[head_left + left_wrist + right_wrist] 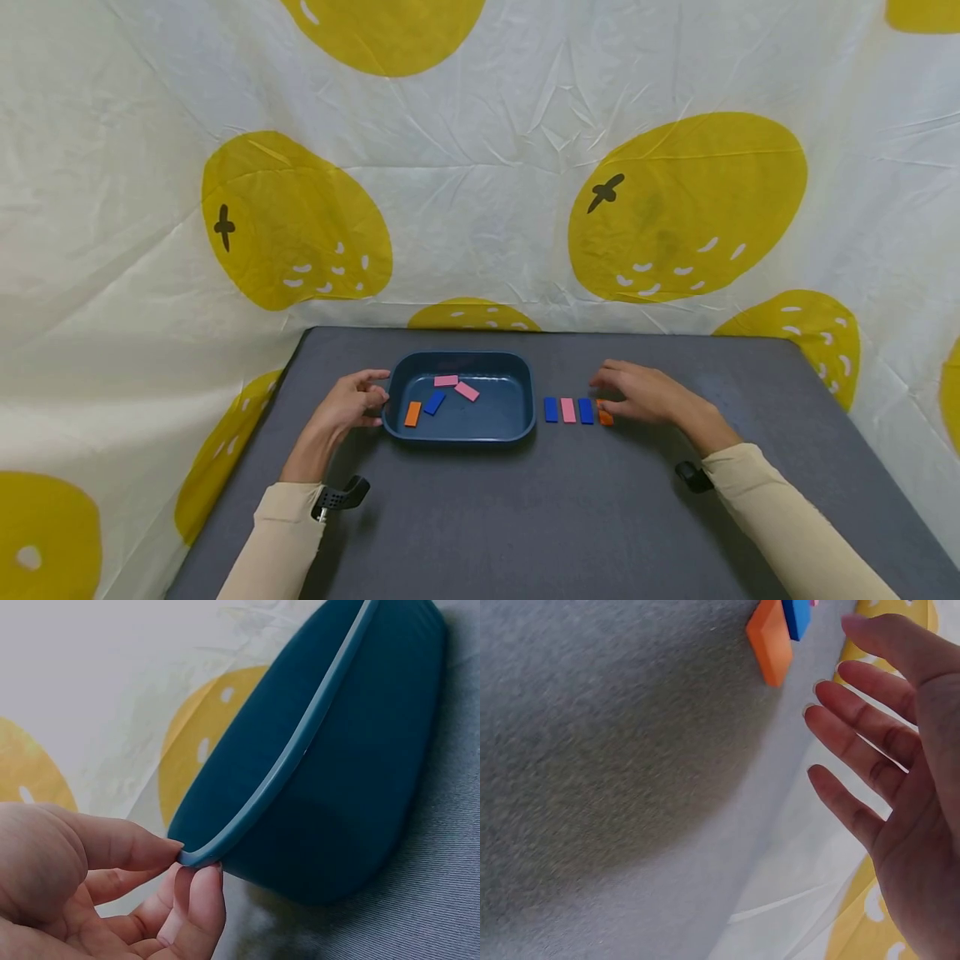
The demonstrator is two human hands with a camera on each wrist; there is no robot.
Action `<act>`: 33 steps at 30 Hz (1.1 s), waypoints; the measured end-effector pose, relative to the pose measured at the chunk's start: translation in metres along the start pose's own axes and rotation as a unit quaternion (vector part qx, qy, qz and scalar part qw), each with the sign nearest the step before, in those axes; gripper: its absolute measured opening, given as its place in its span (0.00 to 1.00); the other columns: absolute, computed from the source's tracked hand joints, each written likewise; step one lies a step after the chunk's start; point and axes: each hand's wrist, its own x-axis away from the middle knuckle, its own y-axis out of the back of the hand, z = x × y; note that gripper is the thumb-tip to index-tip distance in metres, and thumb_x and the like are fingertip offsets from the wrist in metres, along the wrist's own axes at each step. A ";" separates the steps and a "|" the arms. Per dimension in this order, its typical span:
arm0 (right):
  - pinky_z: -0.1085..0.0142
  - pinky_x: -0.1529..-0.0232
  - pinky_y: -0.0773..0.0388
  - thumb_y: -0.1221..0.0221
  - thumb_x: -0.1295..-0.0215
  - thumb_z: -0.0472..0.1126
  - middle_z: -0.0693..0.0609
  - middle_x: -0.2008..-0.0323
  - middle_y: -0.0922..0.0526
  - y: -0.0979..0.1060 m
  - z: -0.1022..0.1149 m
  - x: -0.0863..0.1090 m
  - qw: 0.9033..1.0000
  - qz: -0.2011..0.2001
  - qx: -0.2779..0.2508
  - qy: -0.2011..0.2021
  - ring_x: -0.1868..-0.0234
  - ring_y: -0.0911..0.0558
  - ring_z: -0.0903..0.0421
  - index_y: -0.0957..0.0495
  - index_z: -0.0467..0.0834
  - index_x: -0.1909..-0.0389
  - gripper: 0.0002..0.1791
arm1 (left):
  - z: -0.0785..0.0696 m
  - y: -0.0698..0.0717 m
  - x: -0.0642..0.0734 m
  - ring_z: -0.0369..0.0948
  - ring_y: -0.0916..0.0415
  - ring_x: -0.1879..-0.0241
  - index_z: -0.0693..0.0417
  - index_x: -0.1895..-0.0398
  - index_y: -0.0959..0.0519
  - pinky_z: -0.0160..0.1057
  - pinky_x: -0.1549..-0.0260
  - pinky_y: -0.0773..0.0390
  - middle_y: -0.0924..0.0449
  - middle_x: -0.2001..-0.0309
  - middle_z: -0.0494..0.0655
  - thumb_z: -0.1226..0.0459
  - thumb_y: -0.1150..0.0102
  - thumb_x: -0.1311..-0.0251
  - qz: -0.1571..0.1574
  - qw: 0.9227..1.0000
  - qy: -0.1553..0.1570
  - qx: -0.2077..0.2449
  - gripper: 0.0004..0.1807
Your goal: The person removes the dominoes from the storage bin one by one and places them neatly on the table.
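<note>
My left hand (348, 404) pinches the left end rim of a dark blue plastic tray (461, 439); the left wrist view shows thumb and fingers around the rim (300, 754). Inside the tray lie two pink blocks (446, 381), a blue block (434, 403) and an orange block (413, 414). Right of it stands a row: a blue block (551, 410), a pink block (568, 411), another blue block (586, 411) and an orange block (605, 419) at the end. Over that orange block is my right hand (637, 392), fingers extended and apart from it in the right wrist view.
A dark grey table (480, 525) carries everything. Behind it hangs a white cloth (480, 217) with large yellow fruit shapes, meeting the table's back edge. Black bands (341, 496) sit at both wrists over beige sleeves.
</note>
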 end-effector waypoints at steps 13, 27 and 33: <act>0.51 0.49 0.19 0.36 0.30 0.47 0.52 0.52 0.19 0.009 0.012 -0.017 1.000 0.003 -0.009 0.009 0.51 0.20 0.54 0.18 0.44 0.44 0.18 | -0.004 0.001 0.001 0.51 0.24 0.56 0.58 0.27 0.33 0.42 0.70 0.16 0.25 0.50 0.63 0.72 0.47 0.30 0.008 1.000 0.003 0.003 0.28; 0.53 0.49 0.19 0.37 0.30 0.45 0.53 0.52 0.18 0.027 0.037 -0.043 0.999 0.018 0.000 0.045 0.51 0.19 0.54 0.17 0.46 0.47 0.14 | -0.004 0.001 0.002 0.47 0.26 0.60 0.58 0.27 0.33 0.43 0.69 0.16 0.25 0.52 0.59 0.71 0.48 0.28 0.012 1.000 0.004 0.000 0.27; 0.55 0.49 0.18 0.35 0.33 0.43 0.54 0.53 0.18 0.033 0.048 -0.056 0.998 0.017 0.014 0.065 0.52 0.19 0.56 0.16 0.49 0.49 0.13 | -0.003 0.000 0.001 0.48 0.25 0.60 0.56 0.29 0.31 0.42 0.69 0.16 0.25 0.52 0.59 0.72 0.47 0.29 0.005 1.000 0.009 0.002 0.26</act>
